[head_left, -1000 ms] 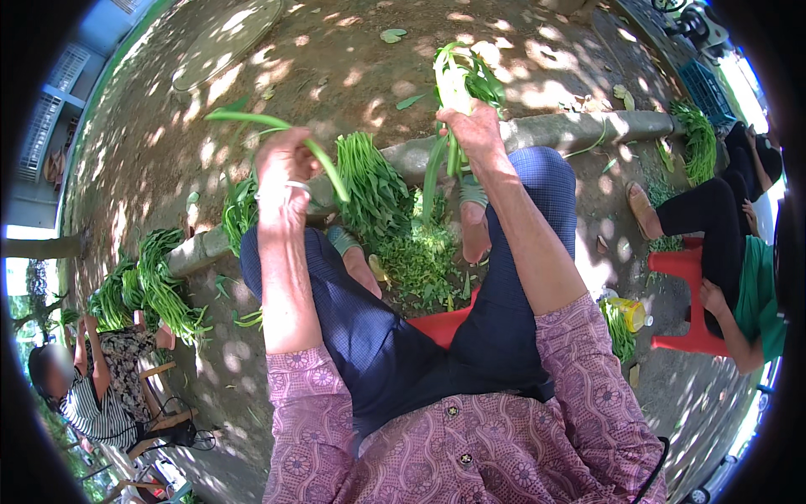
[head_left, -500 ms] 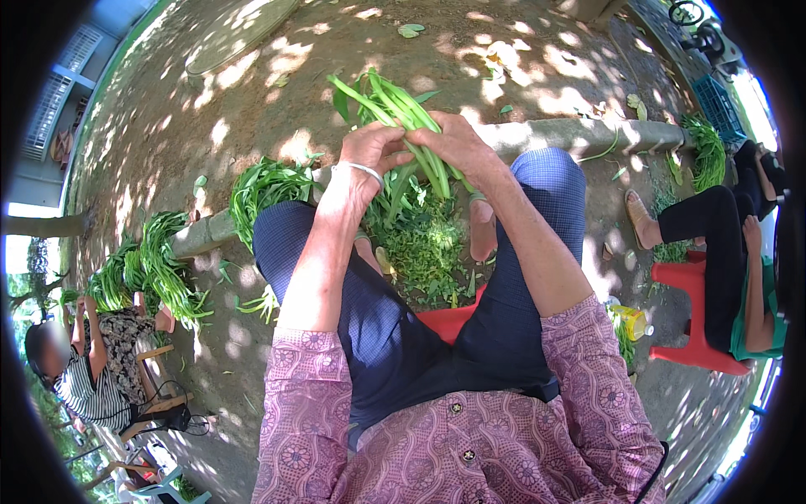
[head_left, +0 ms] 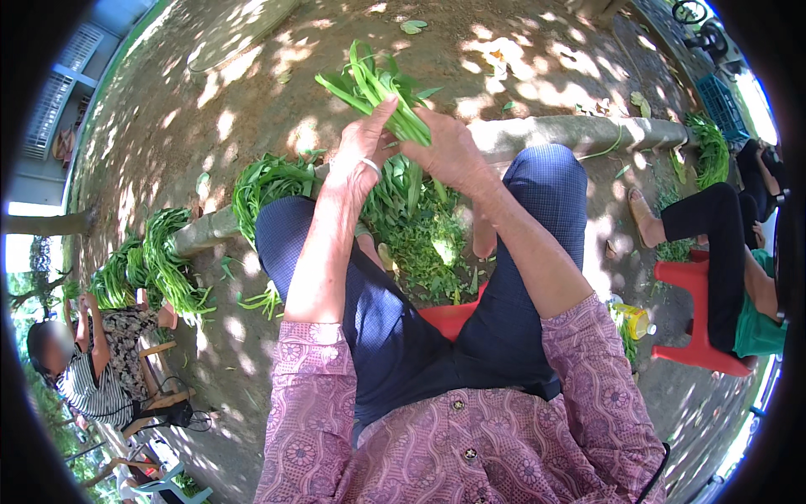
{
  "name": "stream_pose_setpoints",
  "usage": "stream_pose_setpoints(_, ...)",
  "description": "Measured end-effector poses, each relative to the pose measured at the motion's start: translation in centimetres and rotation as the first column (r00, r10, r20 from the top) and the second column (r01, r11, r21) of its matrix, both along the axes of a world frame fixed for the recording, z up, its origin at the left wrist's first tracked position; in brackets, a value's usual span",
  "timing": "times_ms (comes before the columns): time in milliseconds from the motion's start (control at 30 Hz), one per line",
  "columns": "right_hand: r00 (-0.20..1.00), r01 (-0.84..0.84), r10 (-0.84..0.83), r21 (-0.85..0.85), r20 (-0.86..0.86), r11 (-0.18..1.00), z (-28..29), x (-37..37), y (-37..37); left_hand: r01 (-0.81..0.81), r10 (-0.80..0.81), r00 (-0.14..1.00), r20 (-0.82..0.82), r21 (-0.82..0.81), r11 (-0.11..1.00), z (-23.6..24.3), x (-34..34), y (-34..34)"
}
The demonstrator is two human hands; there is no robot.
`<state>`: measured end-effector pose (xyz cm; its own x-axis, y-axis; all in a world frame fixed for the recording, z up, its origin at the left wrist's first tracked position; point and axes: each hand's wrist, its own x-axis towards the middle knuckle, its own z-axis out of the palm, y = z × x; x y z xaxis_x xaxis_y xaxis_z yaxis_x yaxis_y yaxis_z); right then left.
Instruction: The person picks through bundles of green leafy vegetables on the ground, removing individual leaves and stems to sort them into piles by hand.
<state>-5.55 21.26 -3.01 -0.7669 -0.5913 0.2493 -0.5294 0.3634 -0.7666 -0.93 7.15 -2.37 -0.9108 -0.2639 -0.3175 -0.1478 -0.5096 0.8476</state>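
Note:
Over the gap between my knees, both hands grip a bunch of leafy green stems [head_left: 390, 99], its tips pointing away from me and up to the left. My left hand [head_left: 363, 143], with a white bangle at the wrist, closes on the bunch's left side with its thumb along the stems. My right hand [head_left: 449, 153] wraps the cut-end side, and its fingers are partly hidden behind the bunch. Below, on the ground between my feet, lies a heap of loose leaves and trimmings [head_left: 430, 248]. A bundle of long greens [head_left: 264, 186] drapes over the kerb by my left knee.
A low concrete kerb [head_left: 579, 134] crosses ahead of my knees. More green bundles [head_left: 164, 260] lie at left, near a seated person [head_left: 94, 374]. At right are a person on a red stool [head_left: 693, 294], a yellow-liquid bottle [head_left: 636, 322], another bundle [head_left: 710, 155] and a blue crate [head_left: 720, 107].
The bunch has risen slightly away from me, and the stem ends that hung below my hands no longer show there. My left hand has turned, thumb now up along the stems.

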Motion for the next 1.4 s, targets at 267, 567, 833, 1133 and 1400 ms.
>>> stream_pose_setpoints(267, 1.0, 0.016, -0.018, 0.123, 0.013, 0.992, 0.3, 2.3, -1.3, -0.072, 0.081, 0.996, -0.043, 0.181, 0.981, -0.6, -0.7, -0.5)
stream_pose_setpoints(567, 0.774, 0.096, 0.215, -0.446, 0.595, 0.89, 1.3, 1.9, 0.0, -0.067, 0.068, 0.998, -0.012, 0.069, 0.995, -0.4, -0.9, -1.9)
stream_pose_setpoints(833, 0.976, 0.171, -0.103, -0.39, 0.19, 0.905, 1.2, 1.8, -0.5, 0.125, -0.125, 0.992, -0.03, 0.0, 0.992, 0.3, -0.1, -0.4)
stream_pose_setpoints(1133, 0.961, 0.224, -0.097, -0.52, 0.259, 0.824, 1.9, -1.4, 1.1, 0.21, -0.209, 0.976, 0.057, -0.015, 0.977, 1.0, 0.9, -1.1)
stream_pose_setpoints(1400, 0.83, 0.54, -0.274, -0.574, 0.487, 0.616, 0.8, -5.6, 5.4, 0.208, -0.207, 0.978, -0.016, 0.094, 0.974, 1.9, 1.5, -3.5)
